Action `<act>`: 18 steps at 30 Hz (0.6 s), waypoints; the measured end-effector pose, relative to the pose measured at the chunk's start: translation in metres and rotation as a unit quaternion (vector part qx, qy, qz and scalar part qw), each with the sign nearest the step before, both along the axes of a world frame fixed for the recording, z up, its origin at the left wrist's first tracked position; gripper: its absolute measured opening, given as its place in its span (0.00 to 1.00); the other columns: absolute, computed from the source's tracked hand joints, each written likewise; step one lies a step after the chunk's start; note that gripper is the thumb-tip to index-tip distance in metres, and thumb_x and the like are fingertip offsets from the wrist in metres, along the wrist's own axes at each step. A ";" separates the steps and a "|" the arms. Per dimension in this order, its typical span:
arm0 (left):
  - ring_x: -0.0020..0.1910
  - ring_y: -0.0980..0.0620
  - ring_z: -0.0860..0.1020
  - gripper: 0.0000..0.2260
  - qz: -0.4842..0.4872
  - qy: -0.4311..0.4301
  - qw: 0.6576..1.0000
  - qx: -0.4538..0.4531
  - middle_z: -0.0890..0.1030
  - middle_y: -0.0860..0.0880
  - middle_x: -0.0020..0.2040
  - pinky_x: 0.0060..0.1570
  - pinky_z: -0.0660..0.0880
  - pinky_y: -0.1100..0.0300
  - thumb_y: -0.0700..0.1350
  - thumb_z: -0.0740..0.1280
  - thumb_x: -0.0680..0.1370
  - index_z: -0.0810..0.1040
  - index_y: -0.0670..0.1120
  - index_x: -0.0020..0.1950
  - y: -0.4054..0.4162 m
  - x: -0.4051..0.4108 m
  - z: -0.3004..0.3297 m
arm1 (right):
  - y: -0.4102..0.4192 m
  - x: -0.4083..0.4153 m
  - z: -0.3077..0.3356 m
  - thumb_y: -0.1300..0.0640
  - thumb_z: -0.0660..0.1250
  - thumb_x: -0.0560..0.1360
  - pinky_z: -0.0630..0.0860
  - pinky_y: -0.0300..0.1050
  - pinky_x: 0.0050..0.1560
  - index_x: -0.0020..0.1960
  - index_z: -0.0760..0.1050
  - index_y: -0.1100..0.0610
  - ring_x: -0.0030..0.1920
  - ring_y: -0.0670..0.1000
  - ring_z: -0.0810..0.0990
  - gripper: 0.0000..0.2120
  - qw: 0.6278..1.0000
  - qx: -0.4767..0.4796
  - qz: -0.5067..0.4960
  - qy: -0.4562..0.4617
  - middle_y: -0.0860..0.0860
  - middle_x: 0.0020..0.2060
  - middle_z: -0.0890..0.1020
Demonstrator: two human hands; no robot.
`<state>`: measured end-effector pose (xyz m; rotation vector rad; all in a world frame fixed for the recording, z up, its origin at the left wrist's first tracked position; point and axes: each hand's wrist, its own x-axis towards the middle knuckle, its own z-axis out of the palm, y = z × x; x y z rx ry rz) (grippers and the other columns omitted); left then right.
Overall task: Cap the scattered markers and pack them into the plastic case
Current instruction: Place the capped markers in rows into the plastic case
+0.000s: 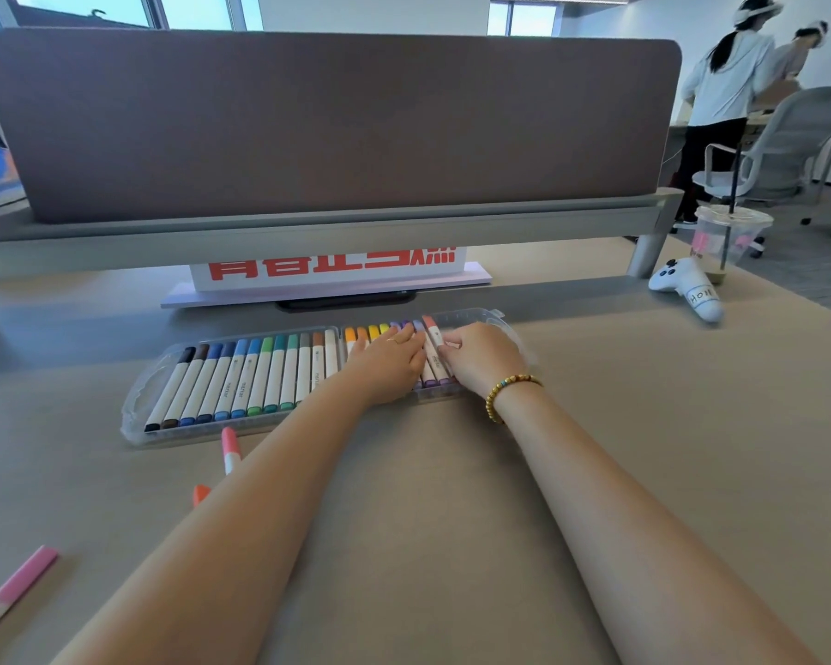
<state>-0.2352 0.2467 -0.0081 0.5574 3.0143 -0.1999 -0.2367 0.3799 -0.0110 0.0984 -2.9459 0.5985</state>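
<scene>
Her flat left hand steadied the rows in the clear plastic case while her right hand pinched a coral-capped white marker into its slot, pink markers on the table presumably next.

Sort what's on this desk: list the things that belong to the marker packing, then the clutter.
Job: clear plastic marker case; salmon-capped marker going in; loose pink marker; orange marker; pink marker at the desk's near edge.

Clutter: white game controller; clear plastic drink cup; red-lettered white sign.

Markers lie in the case; three more lie before it.
</scene>
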 end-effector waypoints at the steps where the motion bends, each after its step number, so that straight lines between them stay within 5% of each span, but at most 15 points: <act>1: 0.77 0.46 0.47 0.24 -0.002 0.002 1.000 -0.003 0.47 0.46 0.78 0.72 0.47 0.41 0.46 0.50 0.83 0.47 0.45 0.78 0.000 0.000 -0.001 | 0.001 0.001 0.000 0.48 0.53 0.82 0.74 0.46 0.56 0.62 0.77 0.50 0.56 0.55 0.77 0.17 0.999 0.029 0.010 0.014 0.52 0.55 0.81; 10: 0.77 0.45 0.48 0.23 0.012 -0.005 0.999 0.037 0.49 0.46 0.78 0.73 0.49 0.41 0.45 0.51 0.83 0.49 0.46 0.78 0.000 0.002 -0.001 | 0.001 0.000 -0.006 0.49 0.53 0.82 0.73 0.48 0.60 0.65 0.74 0.49 0.60 0.56 0.74 0.17 0.992 0.117 0.031 0.035 0.53 0.60 0.77; 14: 0.66 0.45 0.69 0.17 0.038 0.001 0.986 0.163 0.71 0.44 0.69 0.67 0.66 0.51 0.45 0.52 0.82 0.70 0.46 0.69 -0.005 0.022 0.013 | -0.004 0.012 0.002 0.51 0.59 0.79 0.70 0.47 0.55 0.61 0.77 0.50 0.57 0.58 0.73 0.13 0.978 0.189 0.035 0.078 0.55 0.55 0.77; 18: 0.66 0.47 0.70 0.16 0.100 0.054 0.952 0.285 0.72 0.47 0.69 0.64 0.67 0.55 0.44 0.56 0.82 0.71 0.47 0.69 -0.035 0.064 0.022 | -0.024 0.041 0.010 0.53 0.58 0.80 0.70 0.46 0.54 0.63 0.75 0.56 0.58 0.58 0.73 0.15 0.989 0.084 0.026 0.122 0.57 0.56 0.77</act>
